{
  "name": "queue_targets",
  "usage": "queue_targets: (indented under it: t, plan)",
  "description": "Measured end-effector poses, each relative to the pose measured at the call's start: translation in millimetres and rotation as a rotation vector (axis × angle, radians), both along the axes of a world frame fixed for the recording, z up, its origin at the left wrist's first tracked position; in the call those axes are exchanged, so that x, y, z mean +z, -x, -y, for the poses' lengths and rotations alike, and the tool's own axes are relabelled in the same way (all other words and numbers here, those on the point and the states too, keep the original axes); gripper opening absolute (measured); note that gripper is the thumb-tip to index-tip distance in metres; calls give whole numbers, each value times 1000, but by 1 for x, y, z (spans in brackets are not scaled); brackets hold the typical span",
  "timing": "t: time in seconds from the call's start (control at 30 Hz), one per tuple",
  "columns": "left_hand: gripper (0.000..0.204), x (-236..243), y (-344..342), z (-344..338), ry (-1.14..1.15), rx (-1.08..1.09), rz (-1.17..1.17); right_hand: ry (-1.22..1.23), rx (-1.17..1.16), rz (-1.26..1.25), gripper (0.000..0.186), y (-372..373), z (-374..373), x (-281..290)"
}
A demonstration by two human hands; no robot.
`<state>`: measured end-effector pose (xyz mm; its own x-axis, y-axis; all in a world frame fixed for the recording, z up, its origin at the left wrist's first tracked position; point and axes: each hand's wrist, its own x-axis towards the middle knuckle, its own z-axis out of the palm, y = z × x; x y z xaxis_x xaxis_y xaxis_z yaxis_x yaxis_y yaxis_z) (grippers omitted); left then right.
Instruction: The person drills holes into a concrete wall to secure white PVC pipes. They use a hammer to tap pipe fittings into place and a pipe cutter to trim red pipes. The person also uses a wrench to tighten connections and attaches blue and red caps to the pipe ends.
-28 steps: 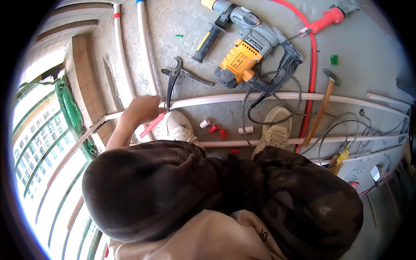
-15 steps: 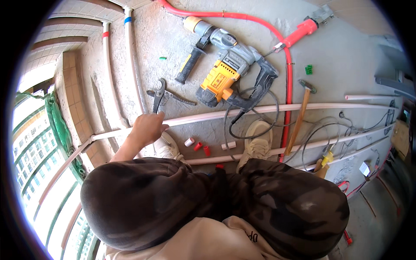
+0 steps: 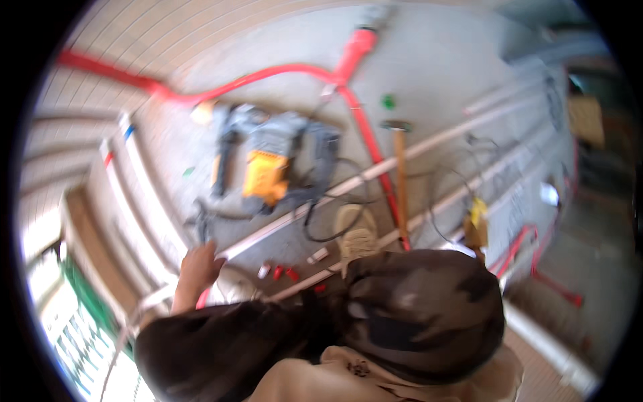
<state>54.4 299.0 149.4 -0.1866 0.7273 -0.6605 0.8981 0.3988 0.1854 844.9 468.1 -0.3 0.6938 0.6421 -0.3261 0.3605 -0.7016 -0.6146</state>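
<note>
My left hand (image 3: 199,268) reaches in from the lower left, past my left knee, with its fingers curled. It closes at the near handle of a dark, plier-like pipe cutter (image 3: 201,218), which lies on the concrete floor with its jaws pointing away from me. Blur hides exactly how the fingers sit on the handle. A bit of something red (image 3: 202,299) shows beside the wrist. Just right of the hand is a pale pipe (image 3: 264,234). Farther right, several short red fittings (image 3: 292,273) and white fittings (image 3: 264,271) lie by my shoe. My right hand is out of view.
A yellow and grey rotary hammer drill (image 3: 268,171) lies beyond the cutter. Red conduit (image 3: 365,124) crosses the floor, with a hammer (image 3: 401,181) beside it. Looped cables (image 3: 435,194) and long pipes (image 3: 462,184) run to the right. Two white pipes (image 3: 151,184) stand at the left.
The whole view has turned and blurred, so the drill and the red conduit appear shifted left. My left hand stays by the cutter's handle, and the cutter keeps about its place beside the drill.
</note>
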Motion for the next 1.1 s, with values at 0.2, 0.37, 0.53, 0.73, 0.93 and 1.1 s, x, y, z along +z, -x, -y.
queue_targets:
  t: [0.2, 0.37, 0.53, 0.73, 0.93, 1.1]
  plan:
    - [34, -44, -6, -2, 3, -11, 129, 410, -62, 411, 23, -153, 36, 51]
    - [33, -24, 4, -8, -4, -55, 54, 179, -283, -219, 31, -65, 39, 78]
    - [31, -20, 3, -8, -46, -99, 78, 56, -258, -144, 26, -78, 58, 114]
    - [29, 15, 38, -15, -79, 62, 332, -342, 217, -294, 16, 28, -47, 186]
    - [41, 82, -27, -129, -289, 189, 852, -147, 914, -650, 18, 359, -147, 238]
    - [55, 82, -40, -115, -486, 874, 1539, -212, 1629, -602, 21, 581, -100, 234]
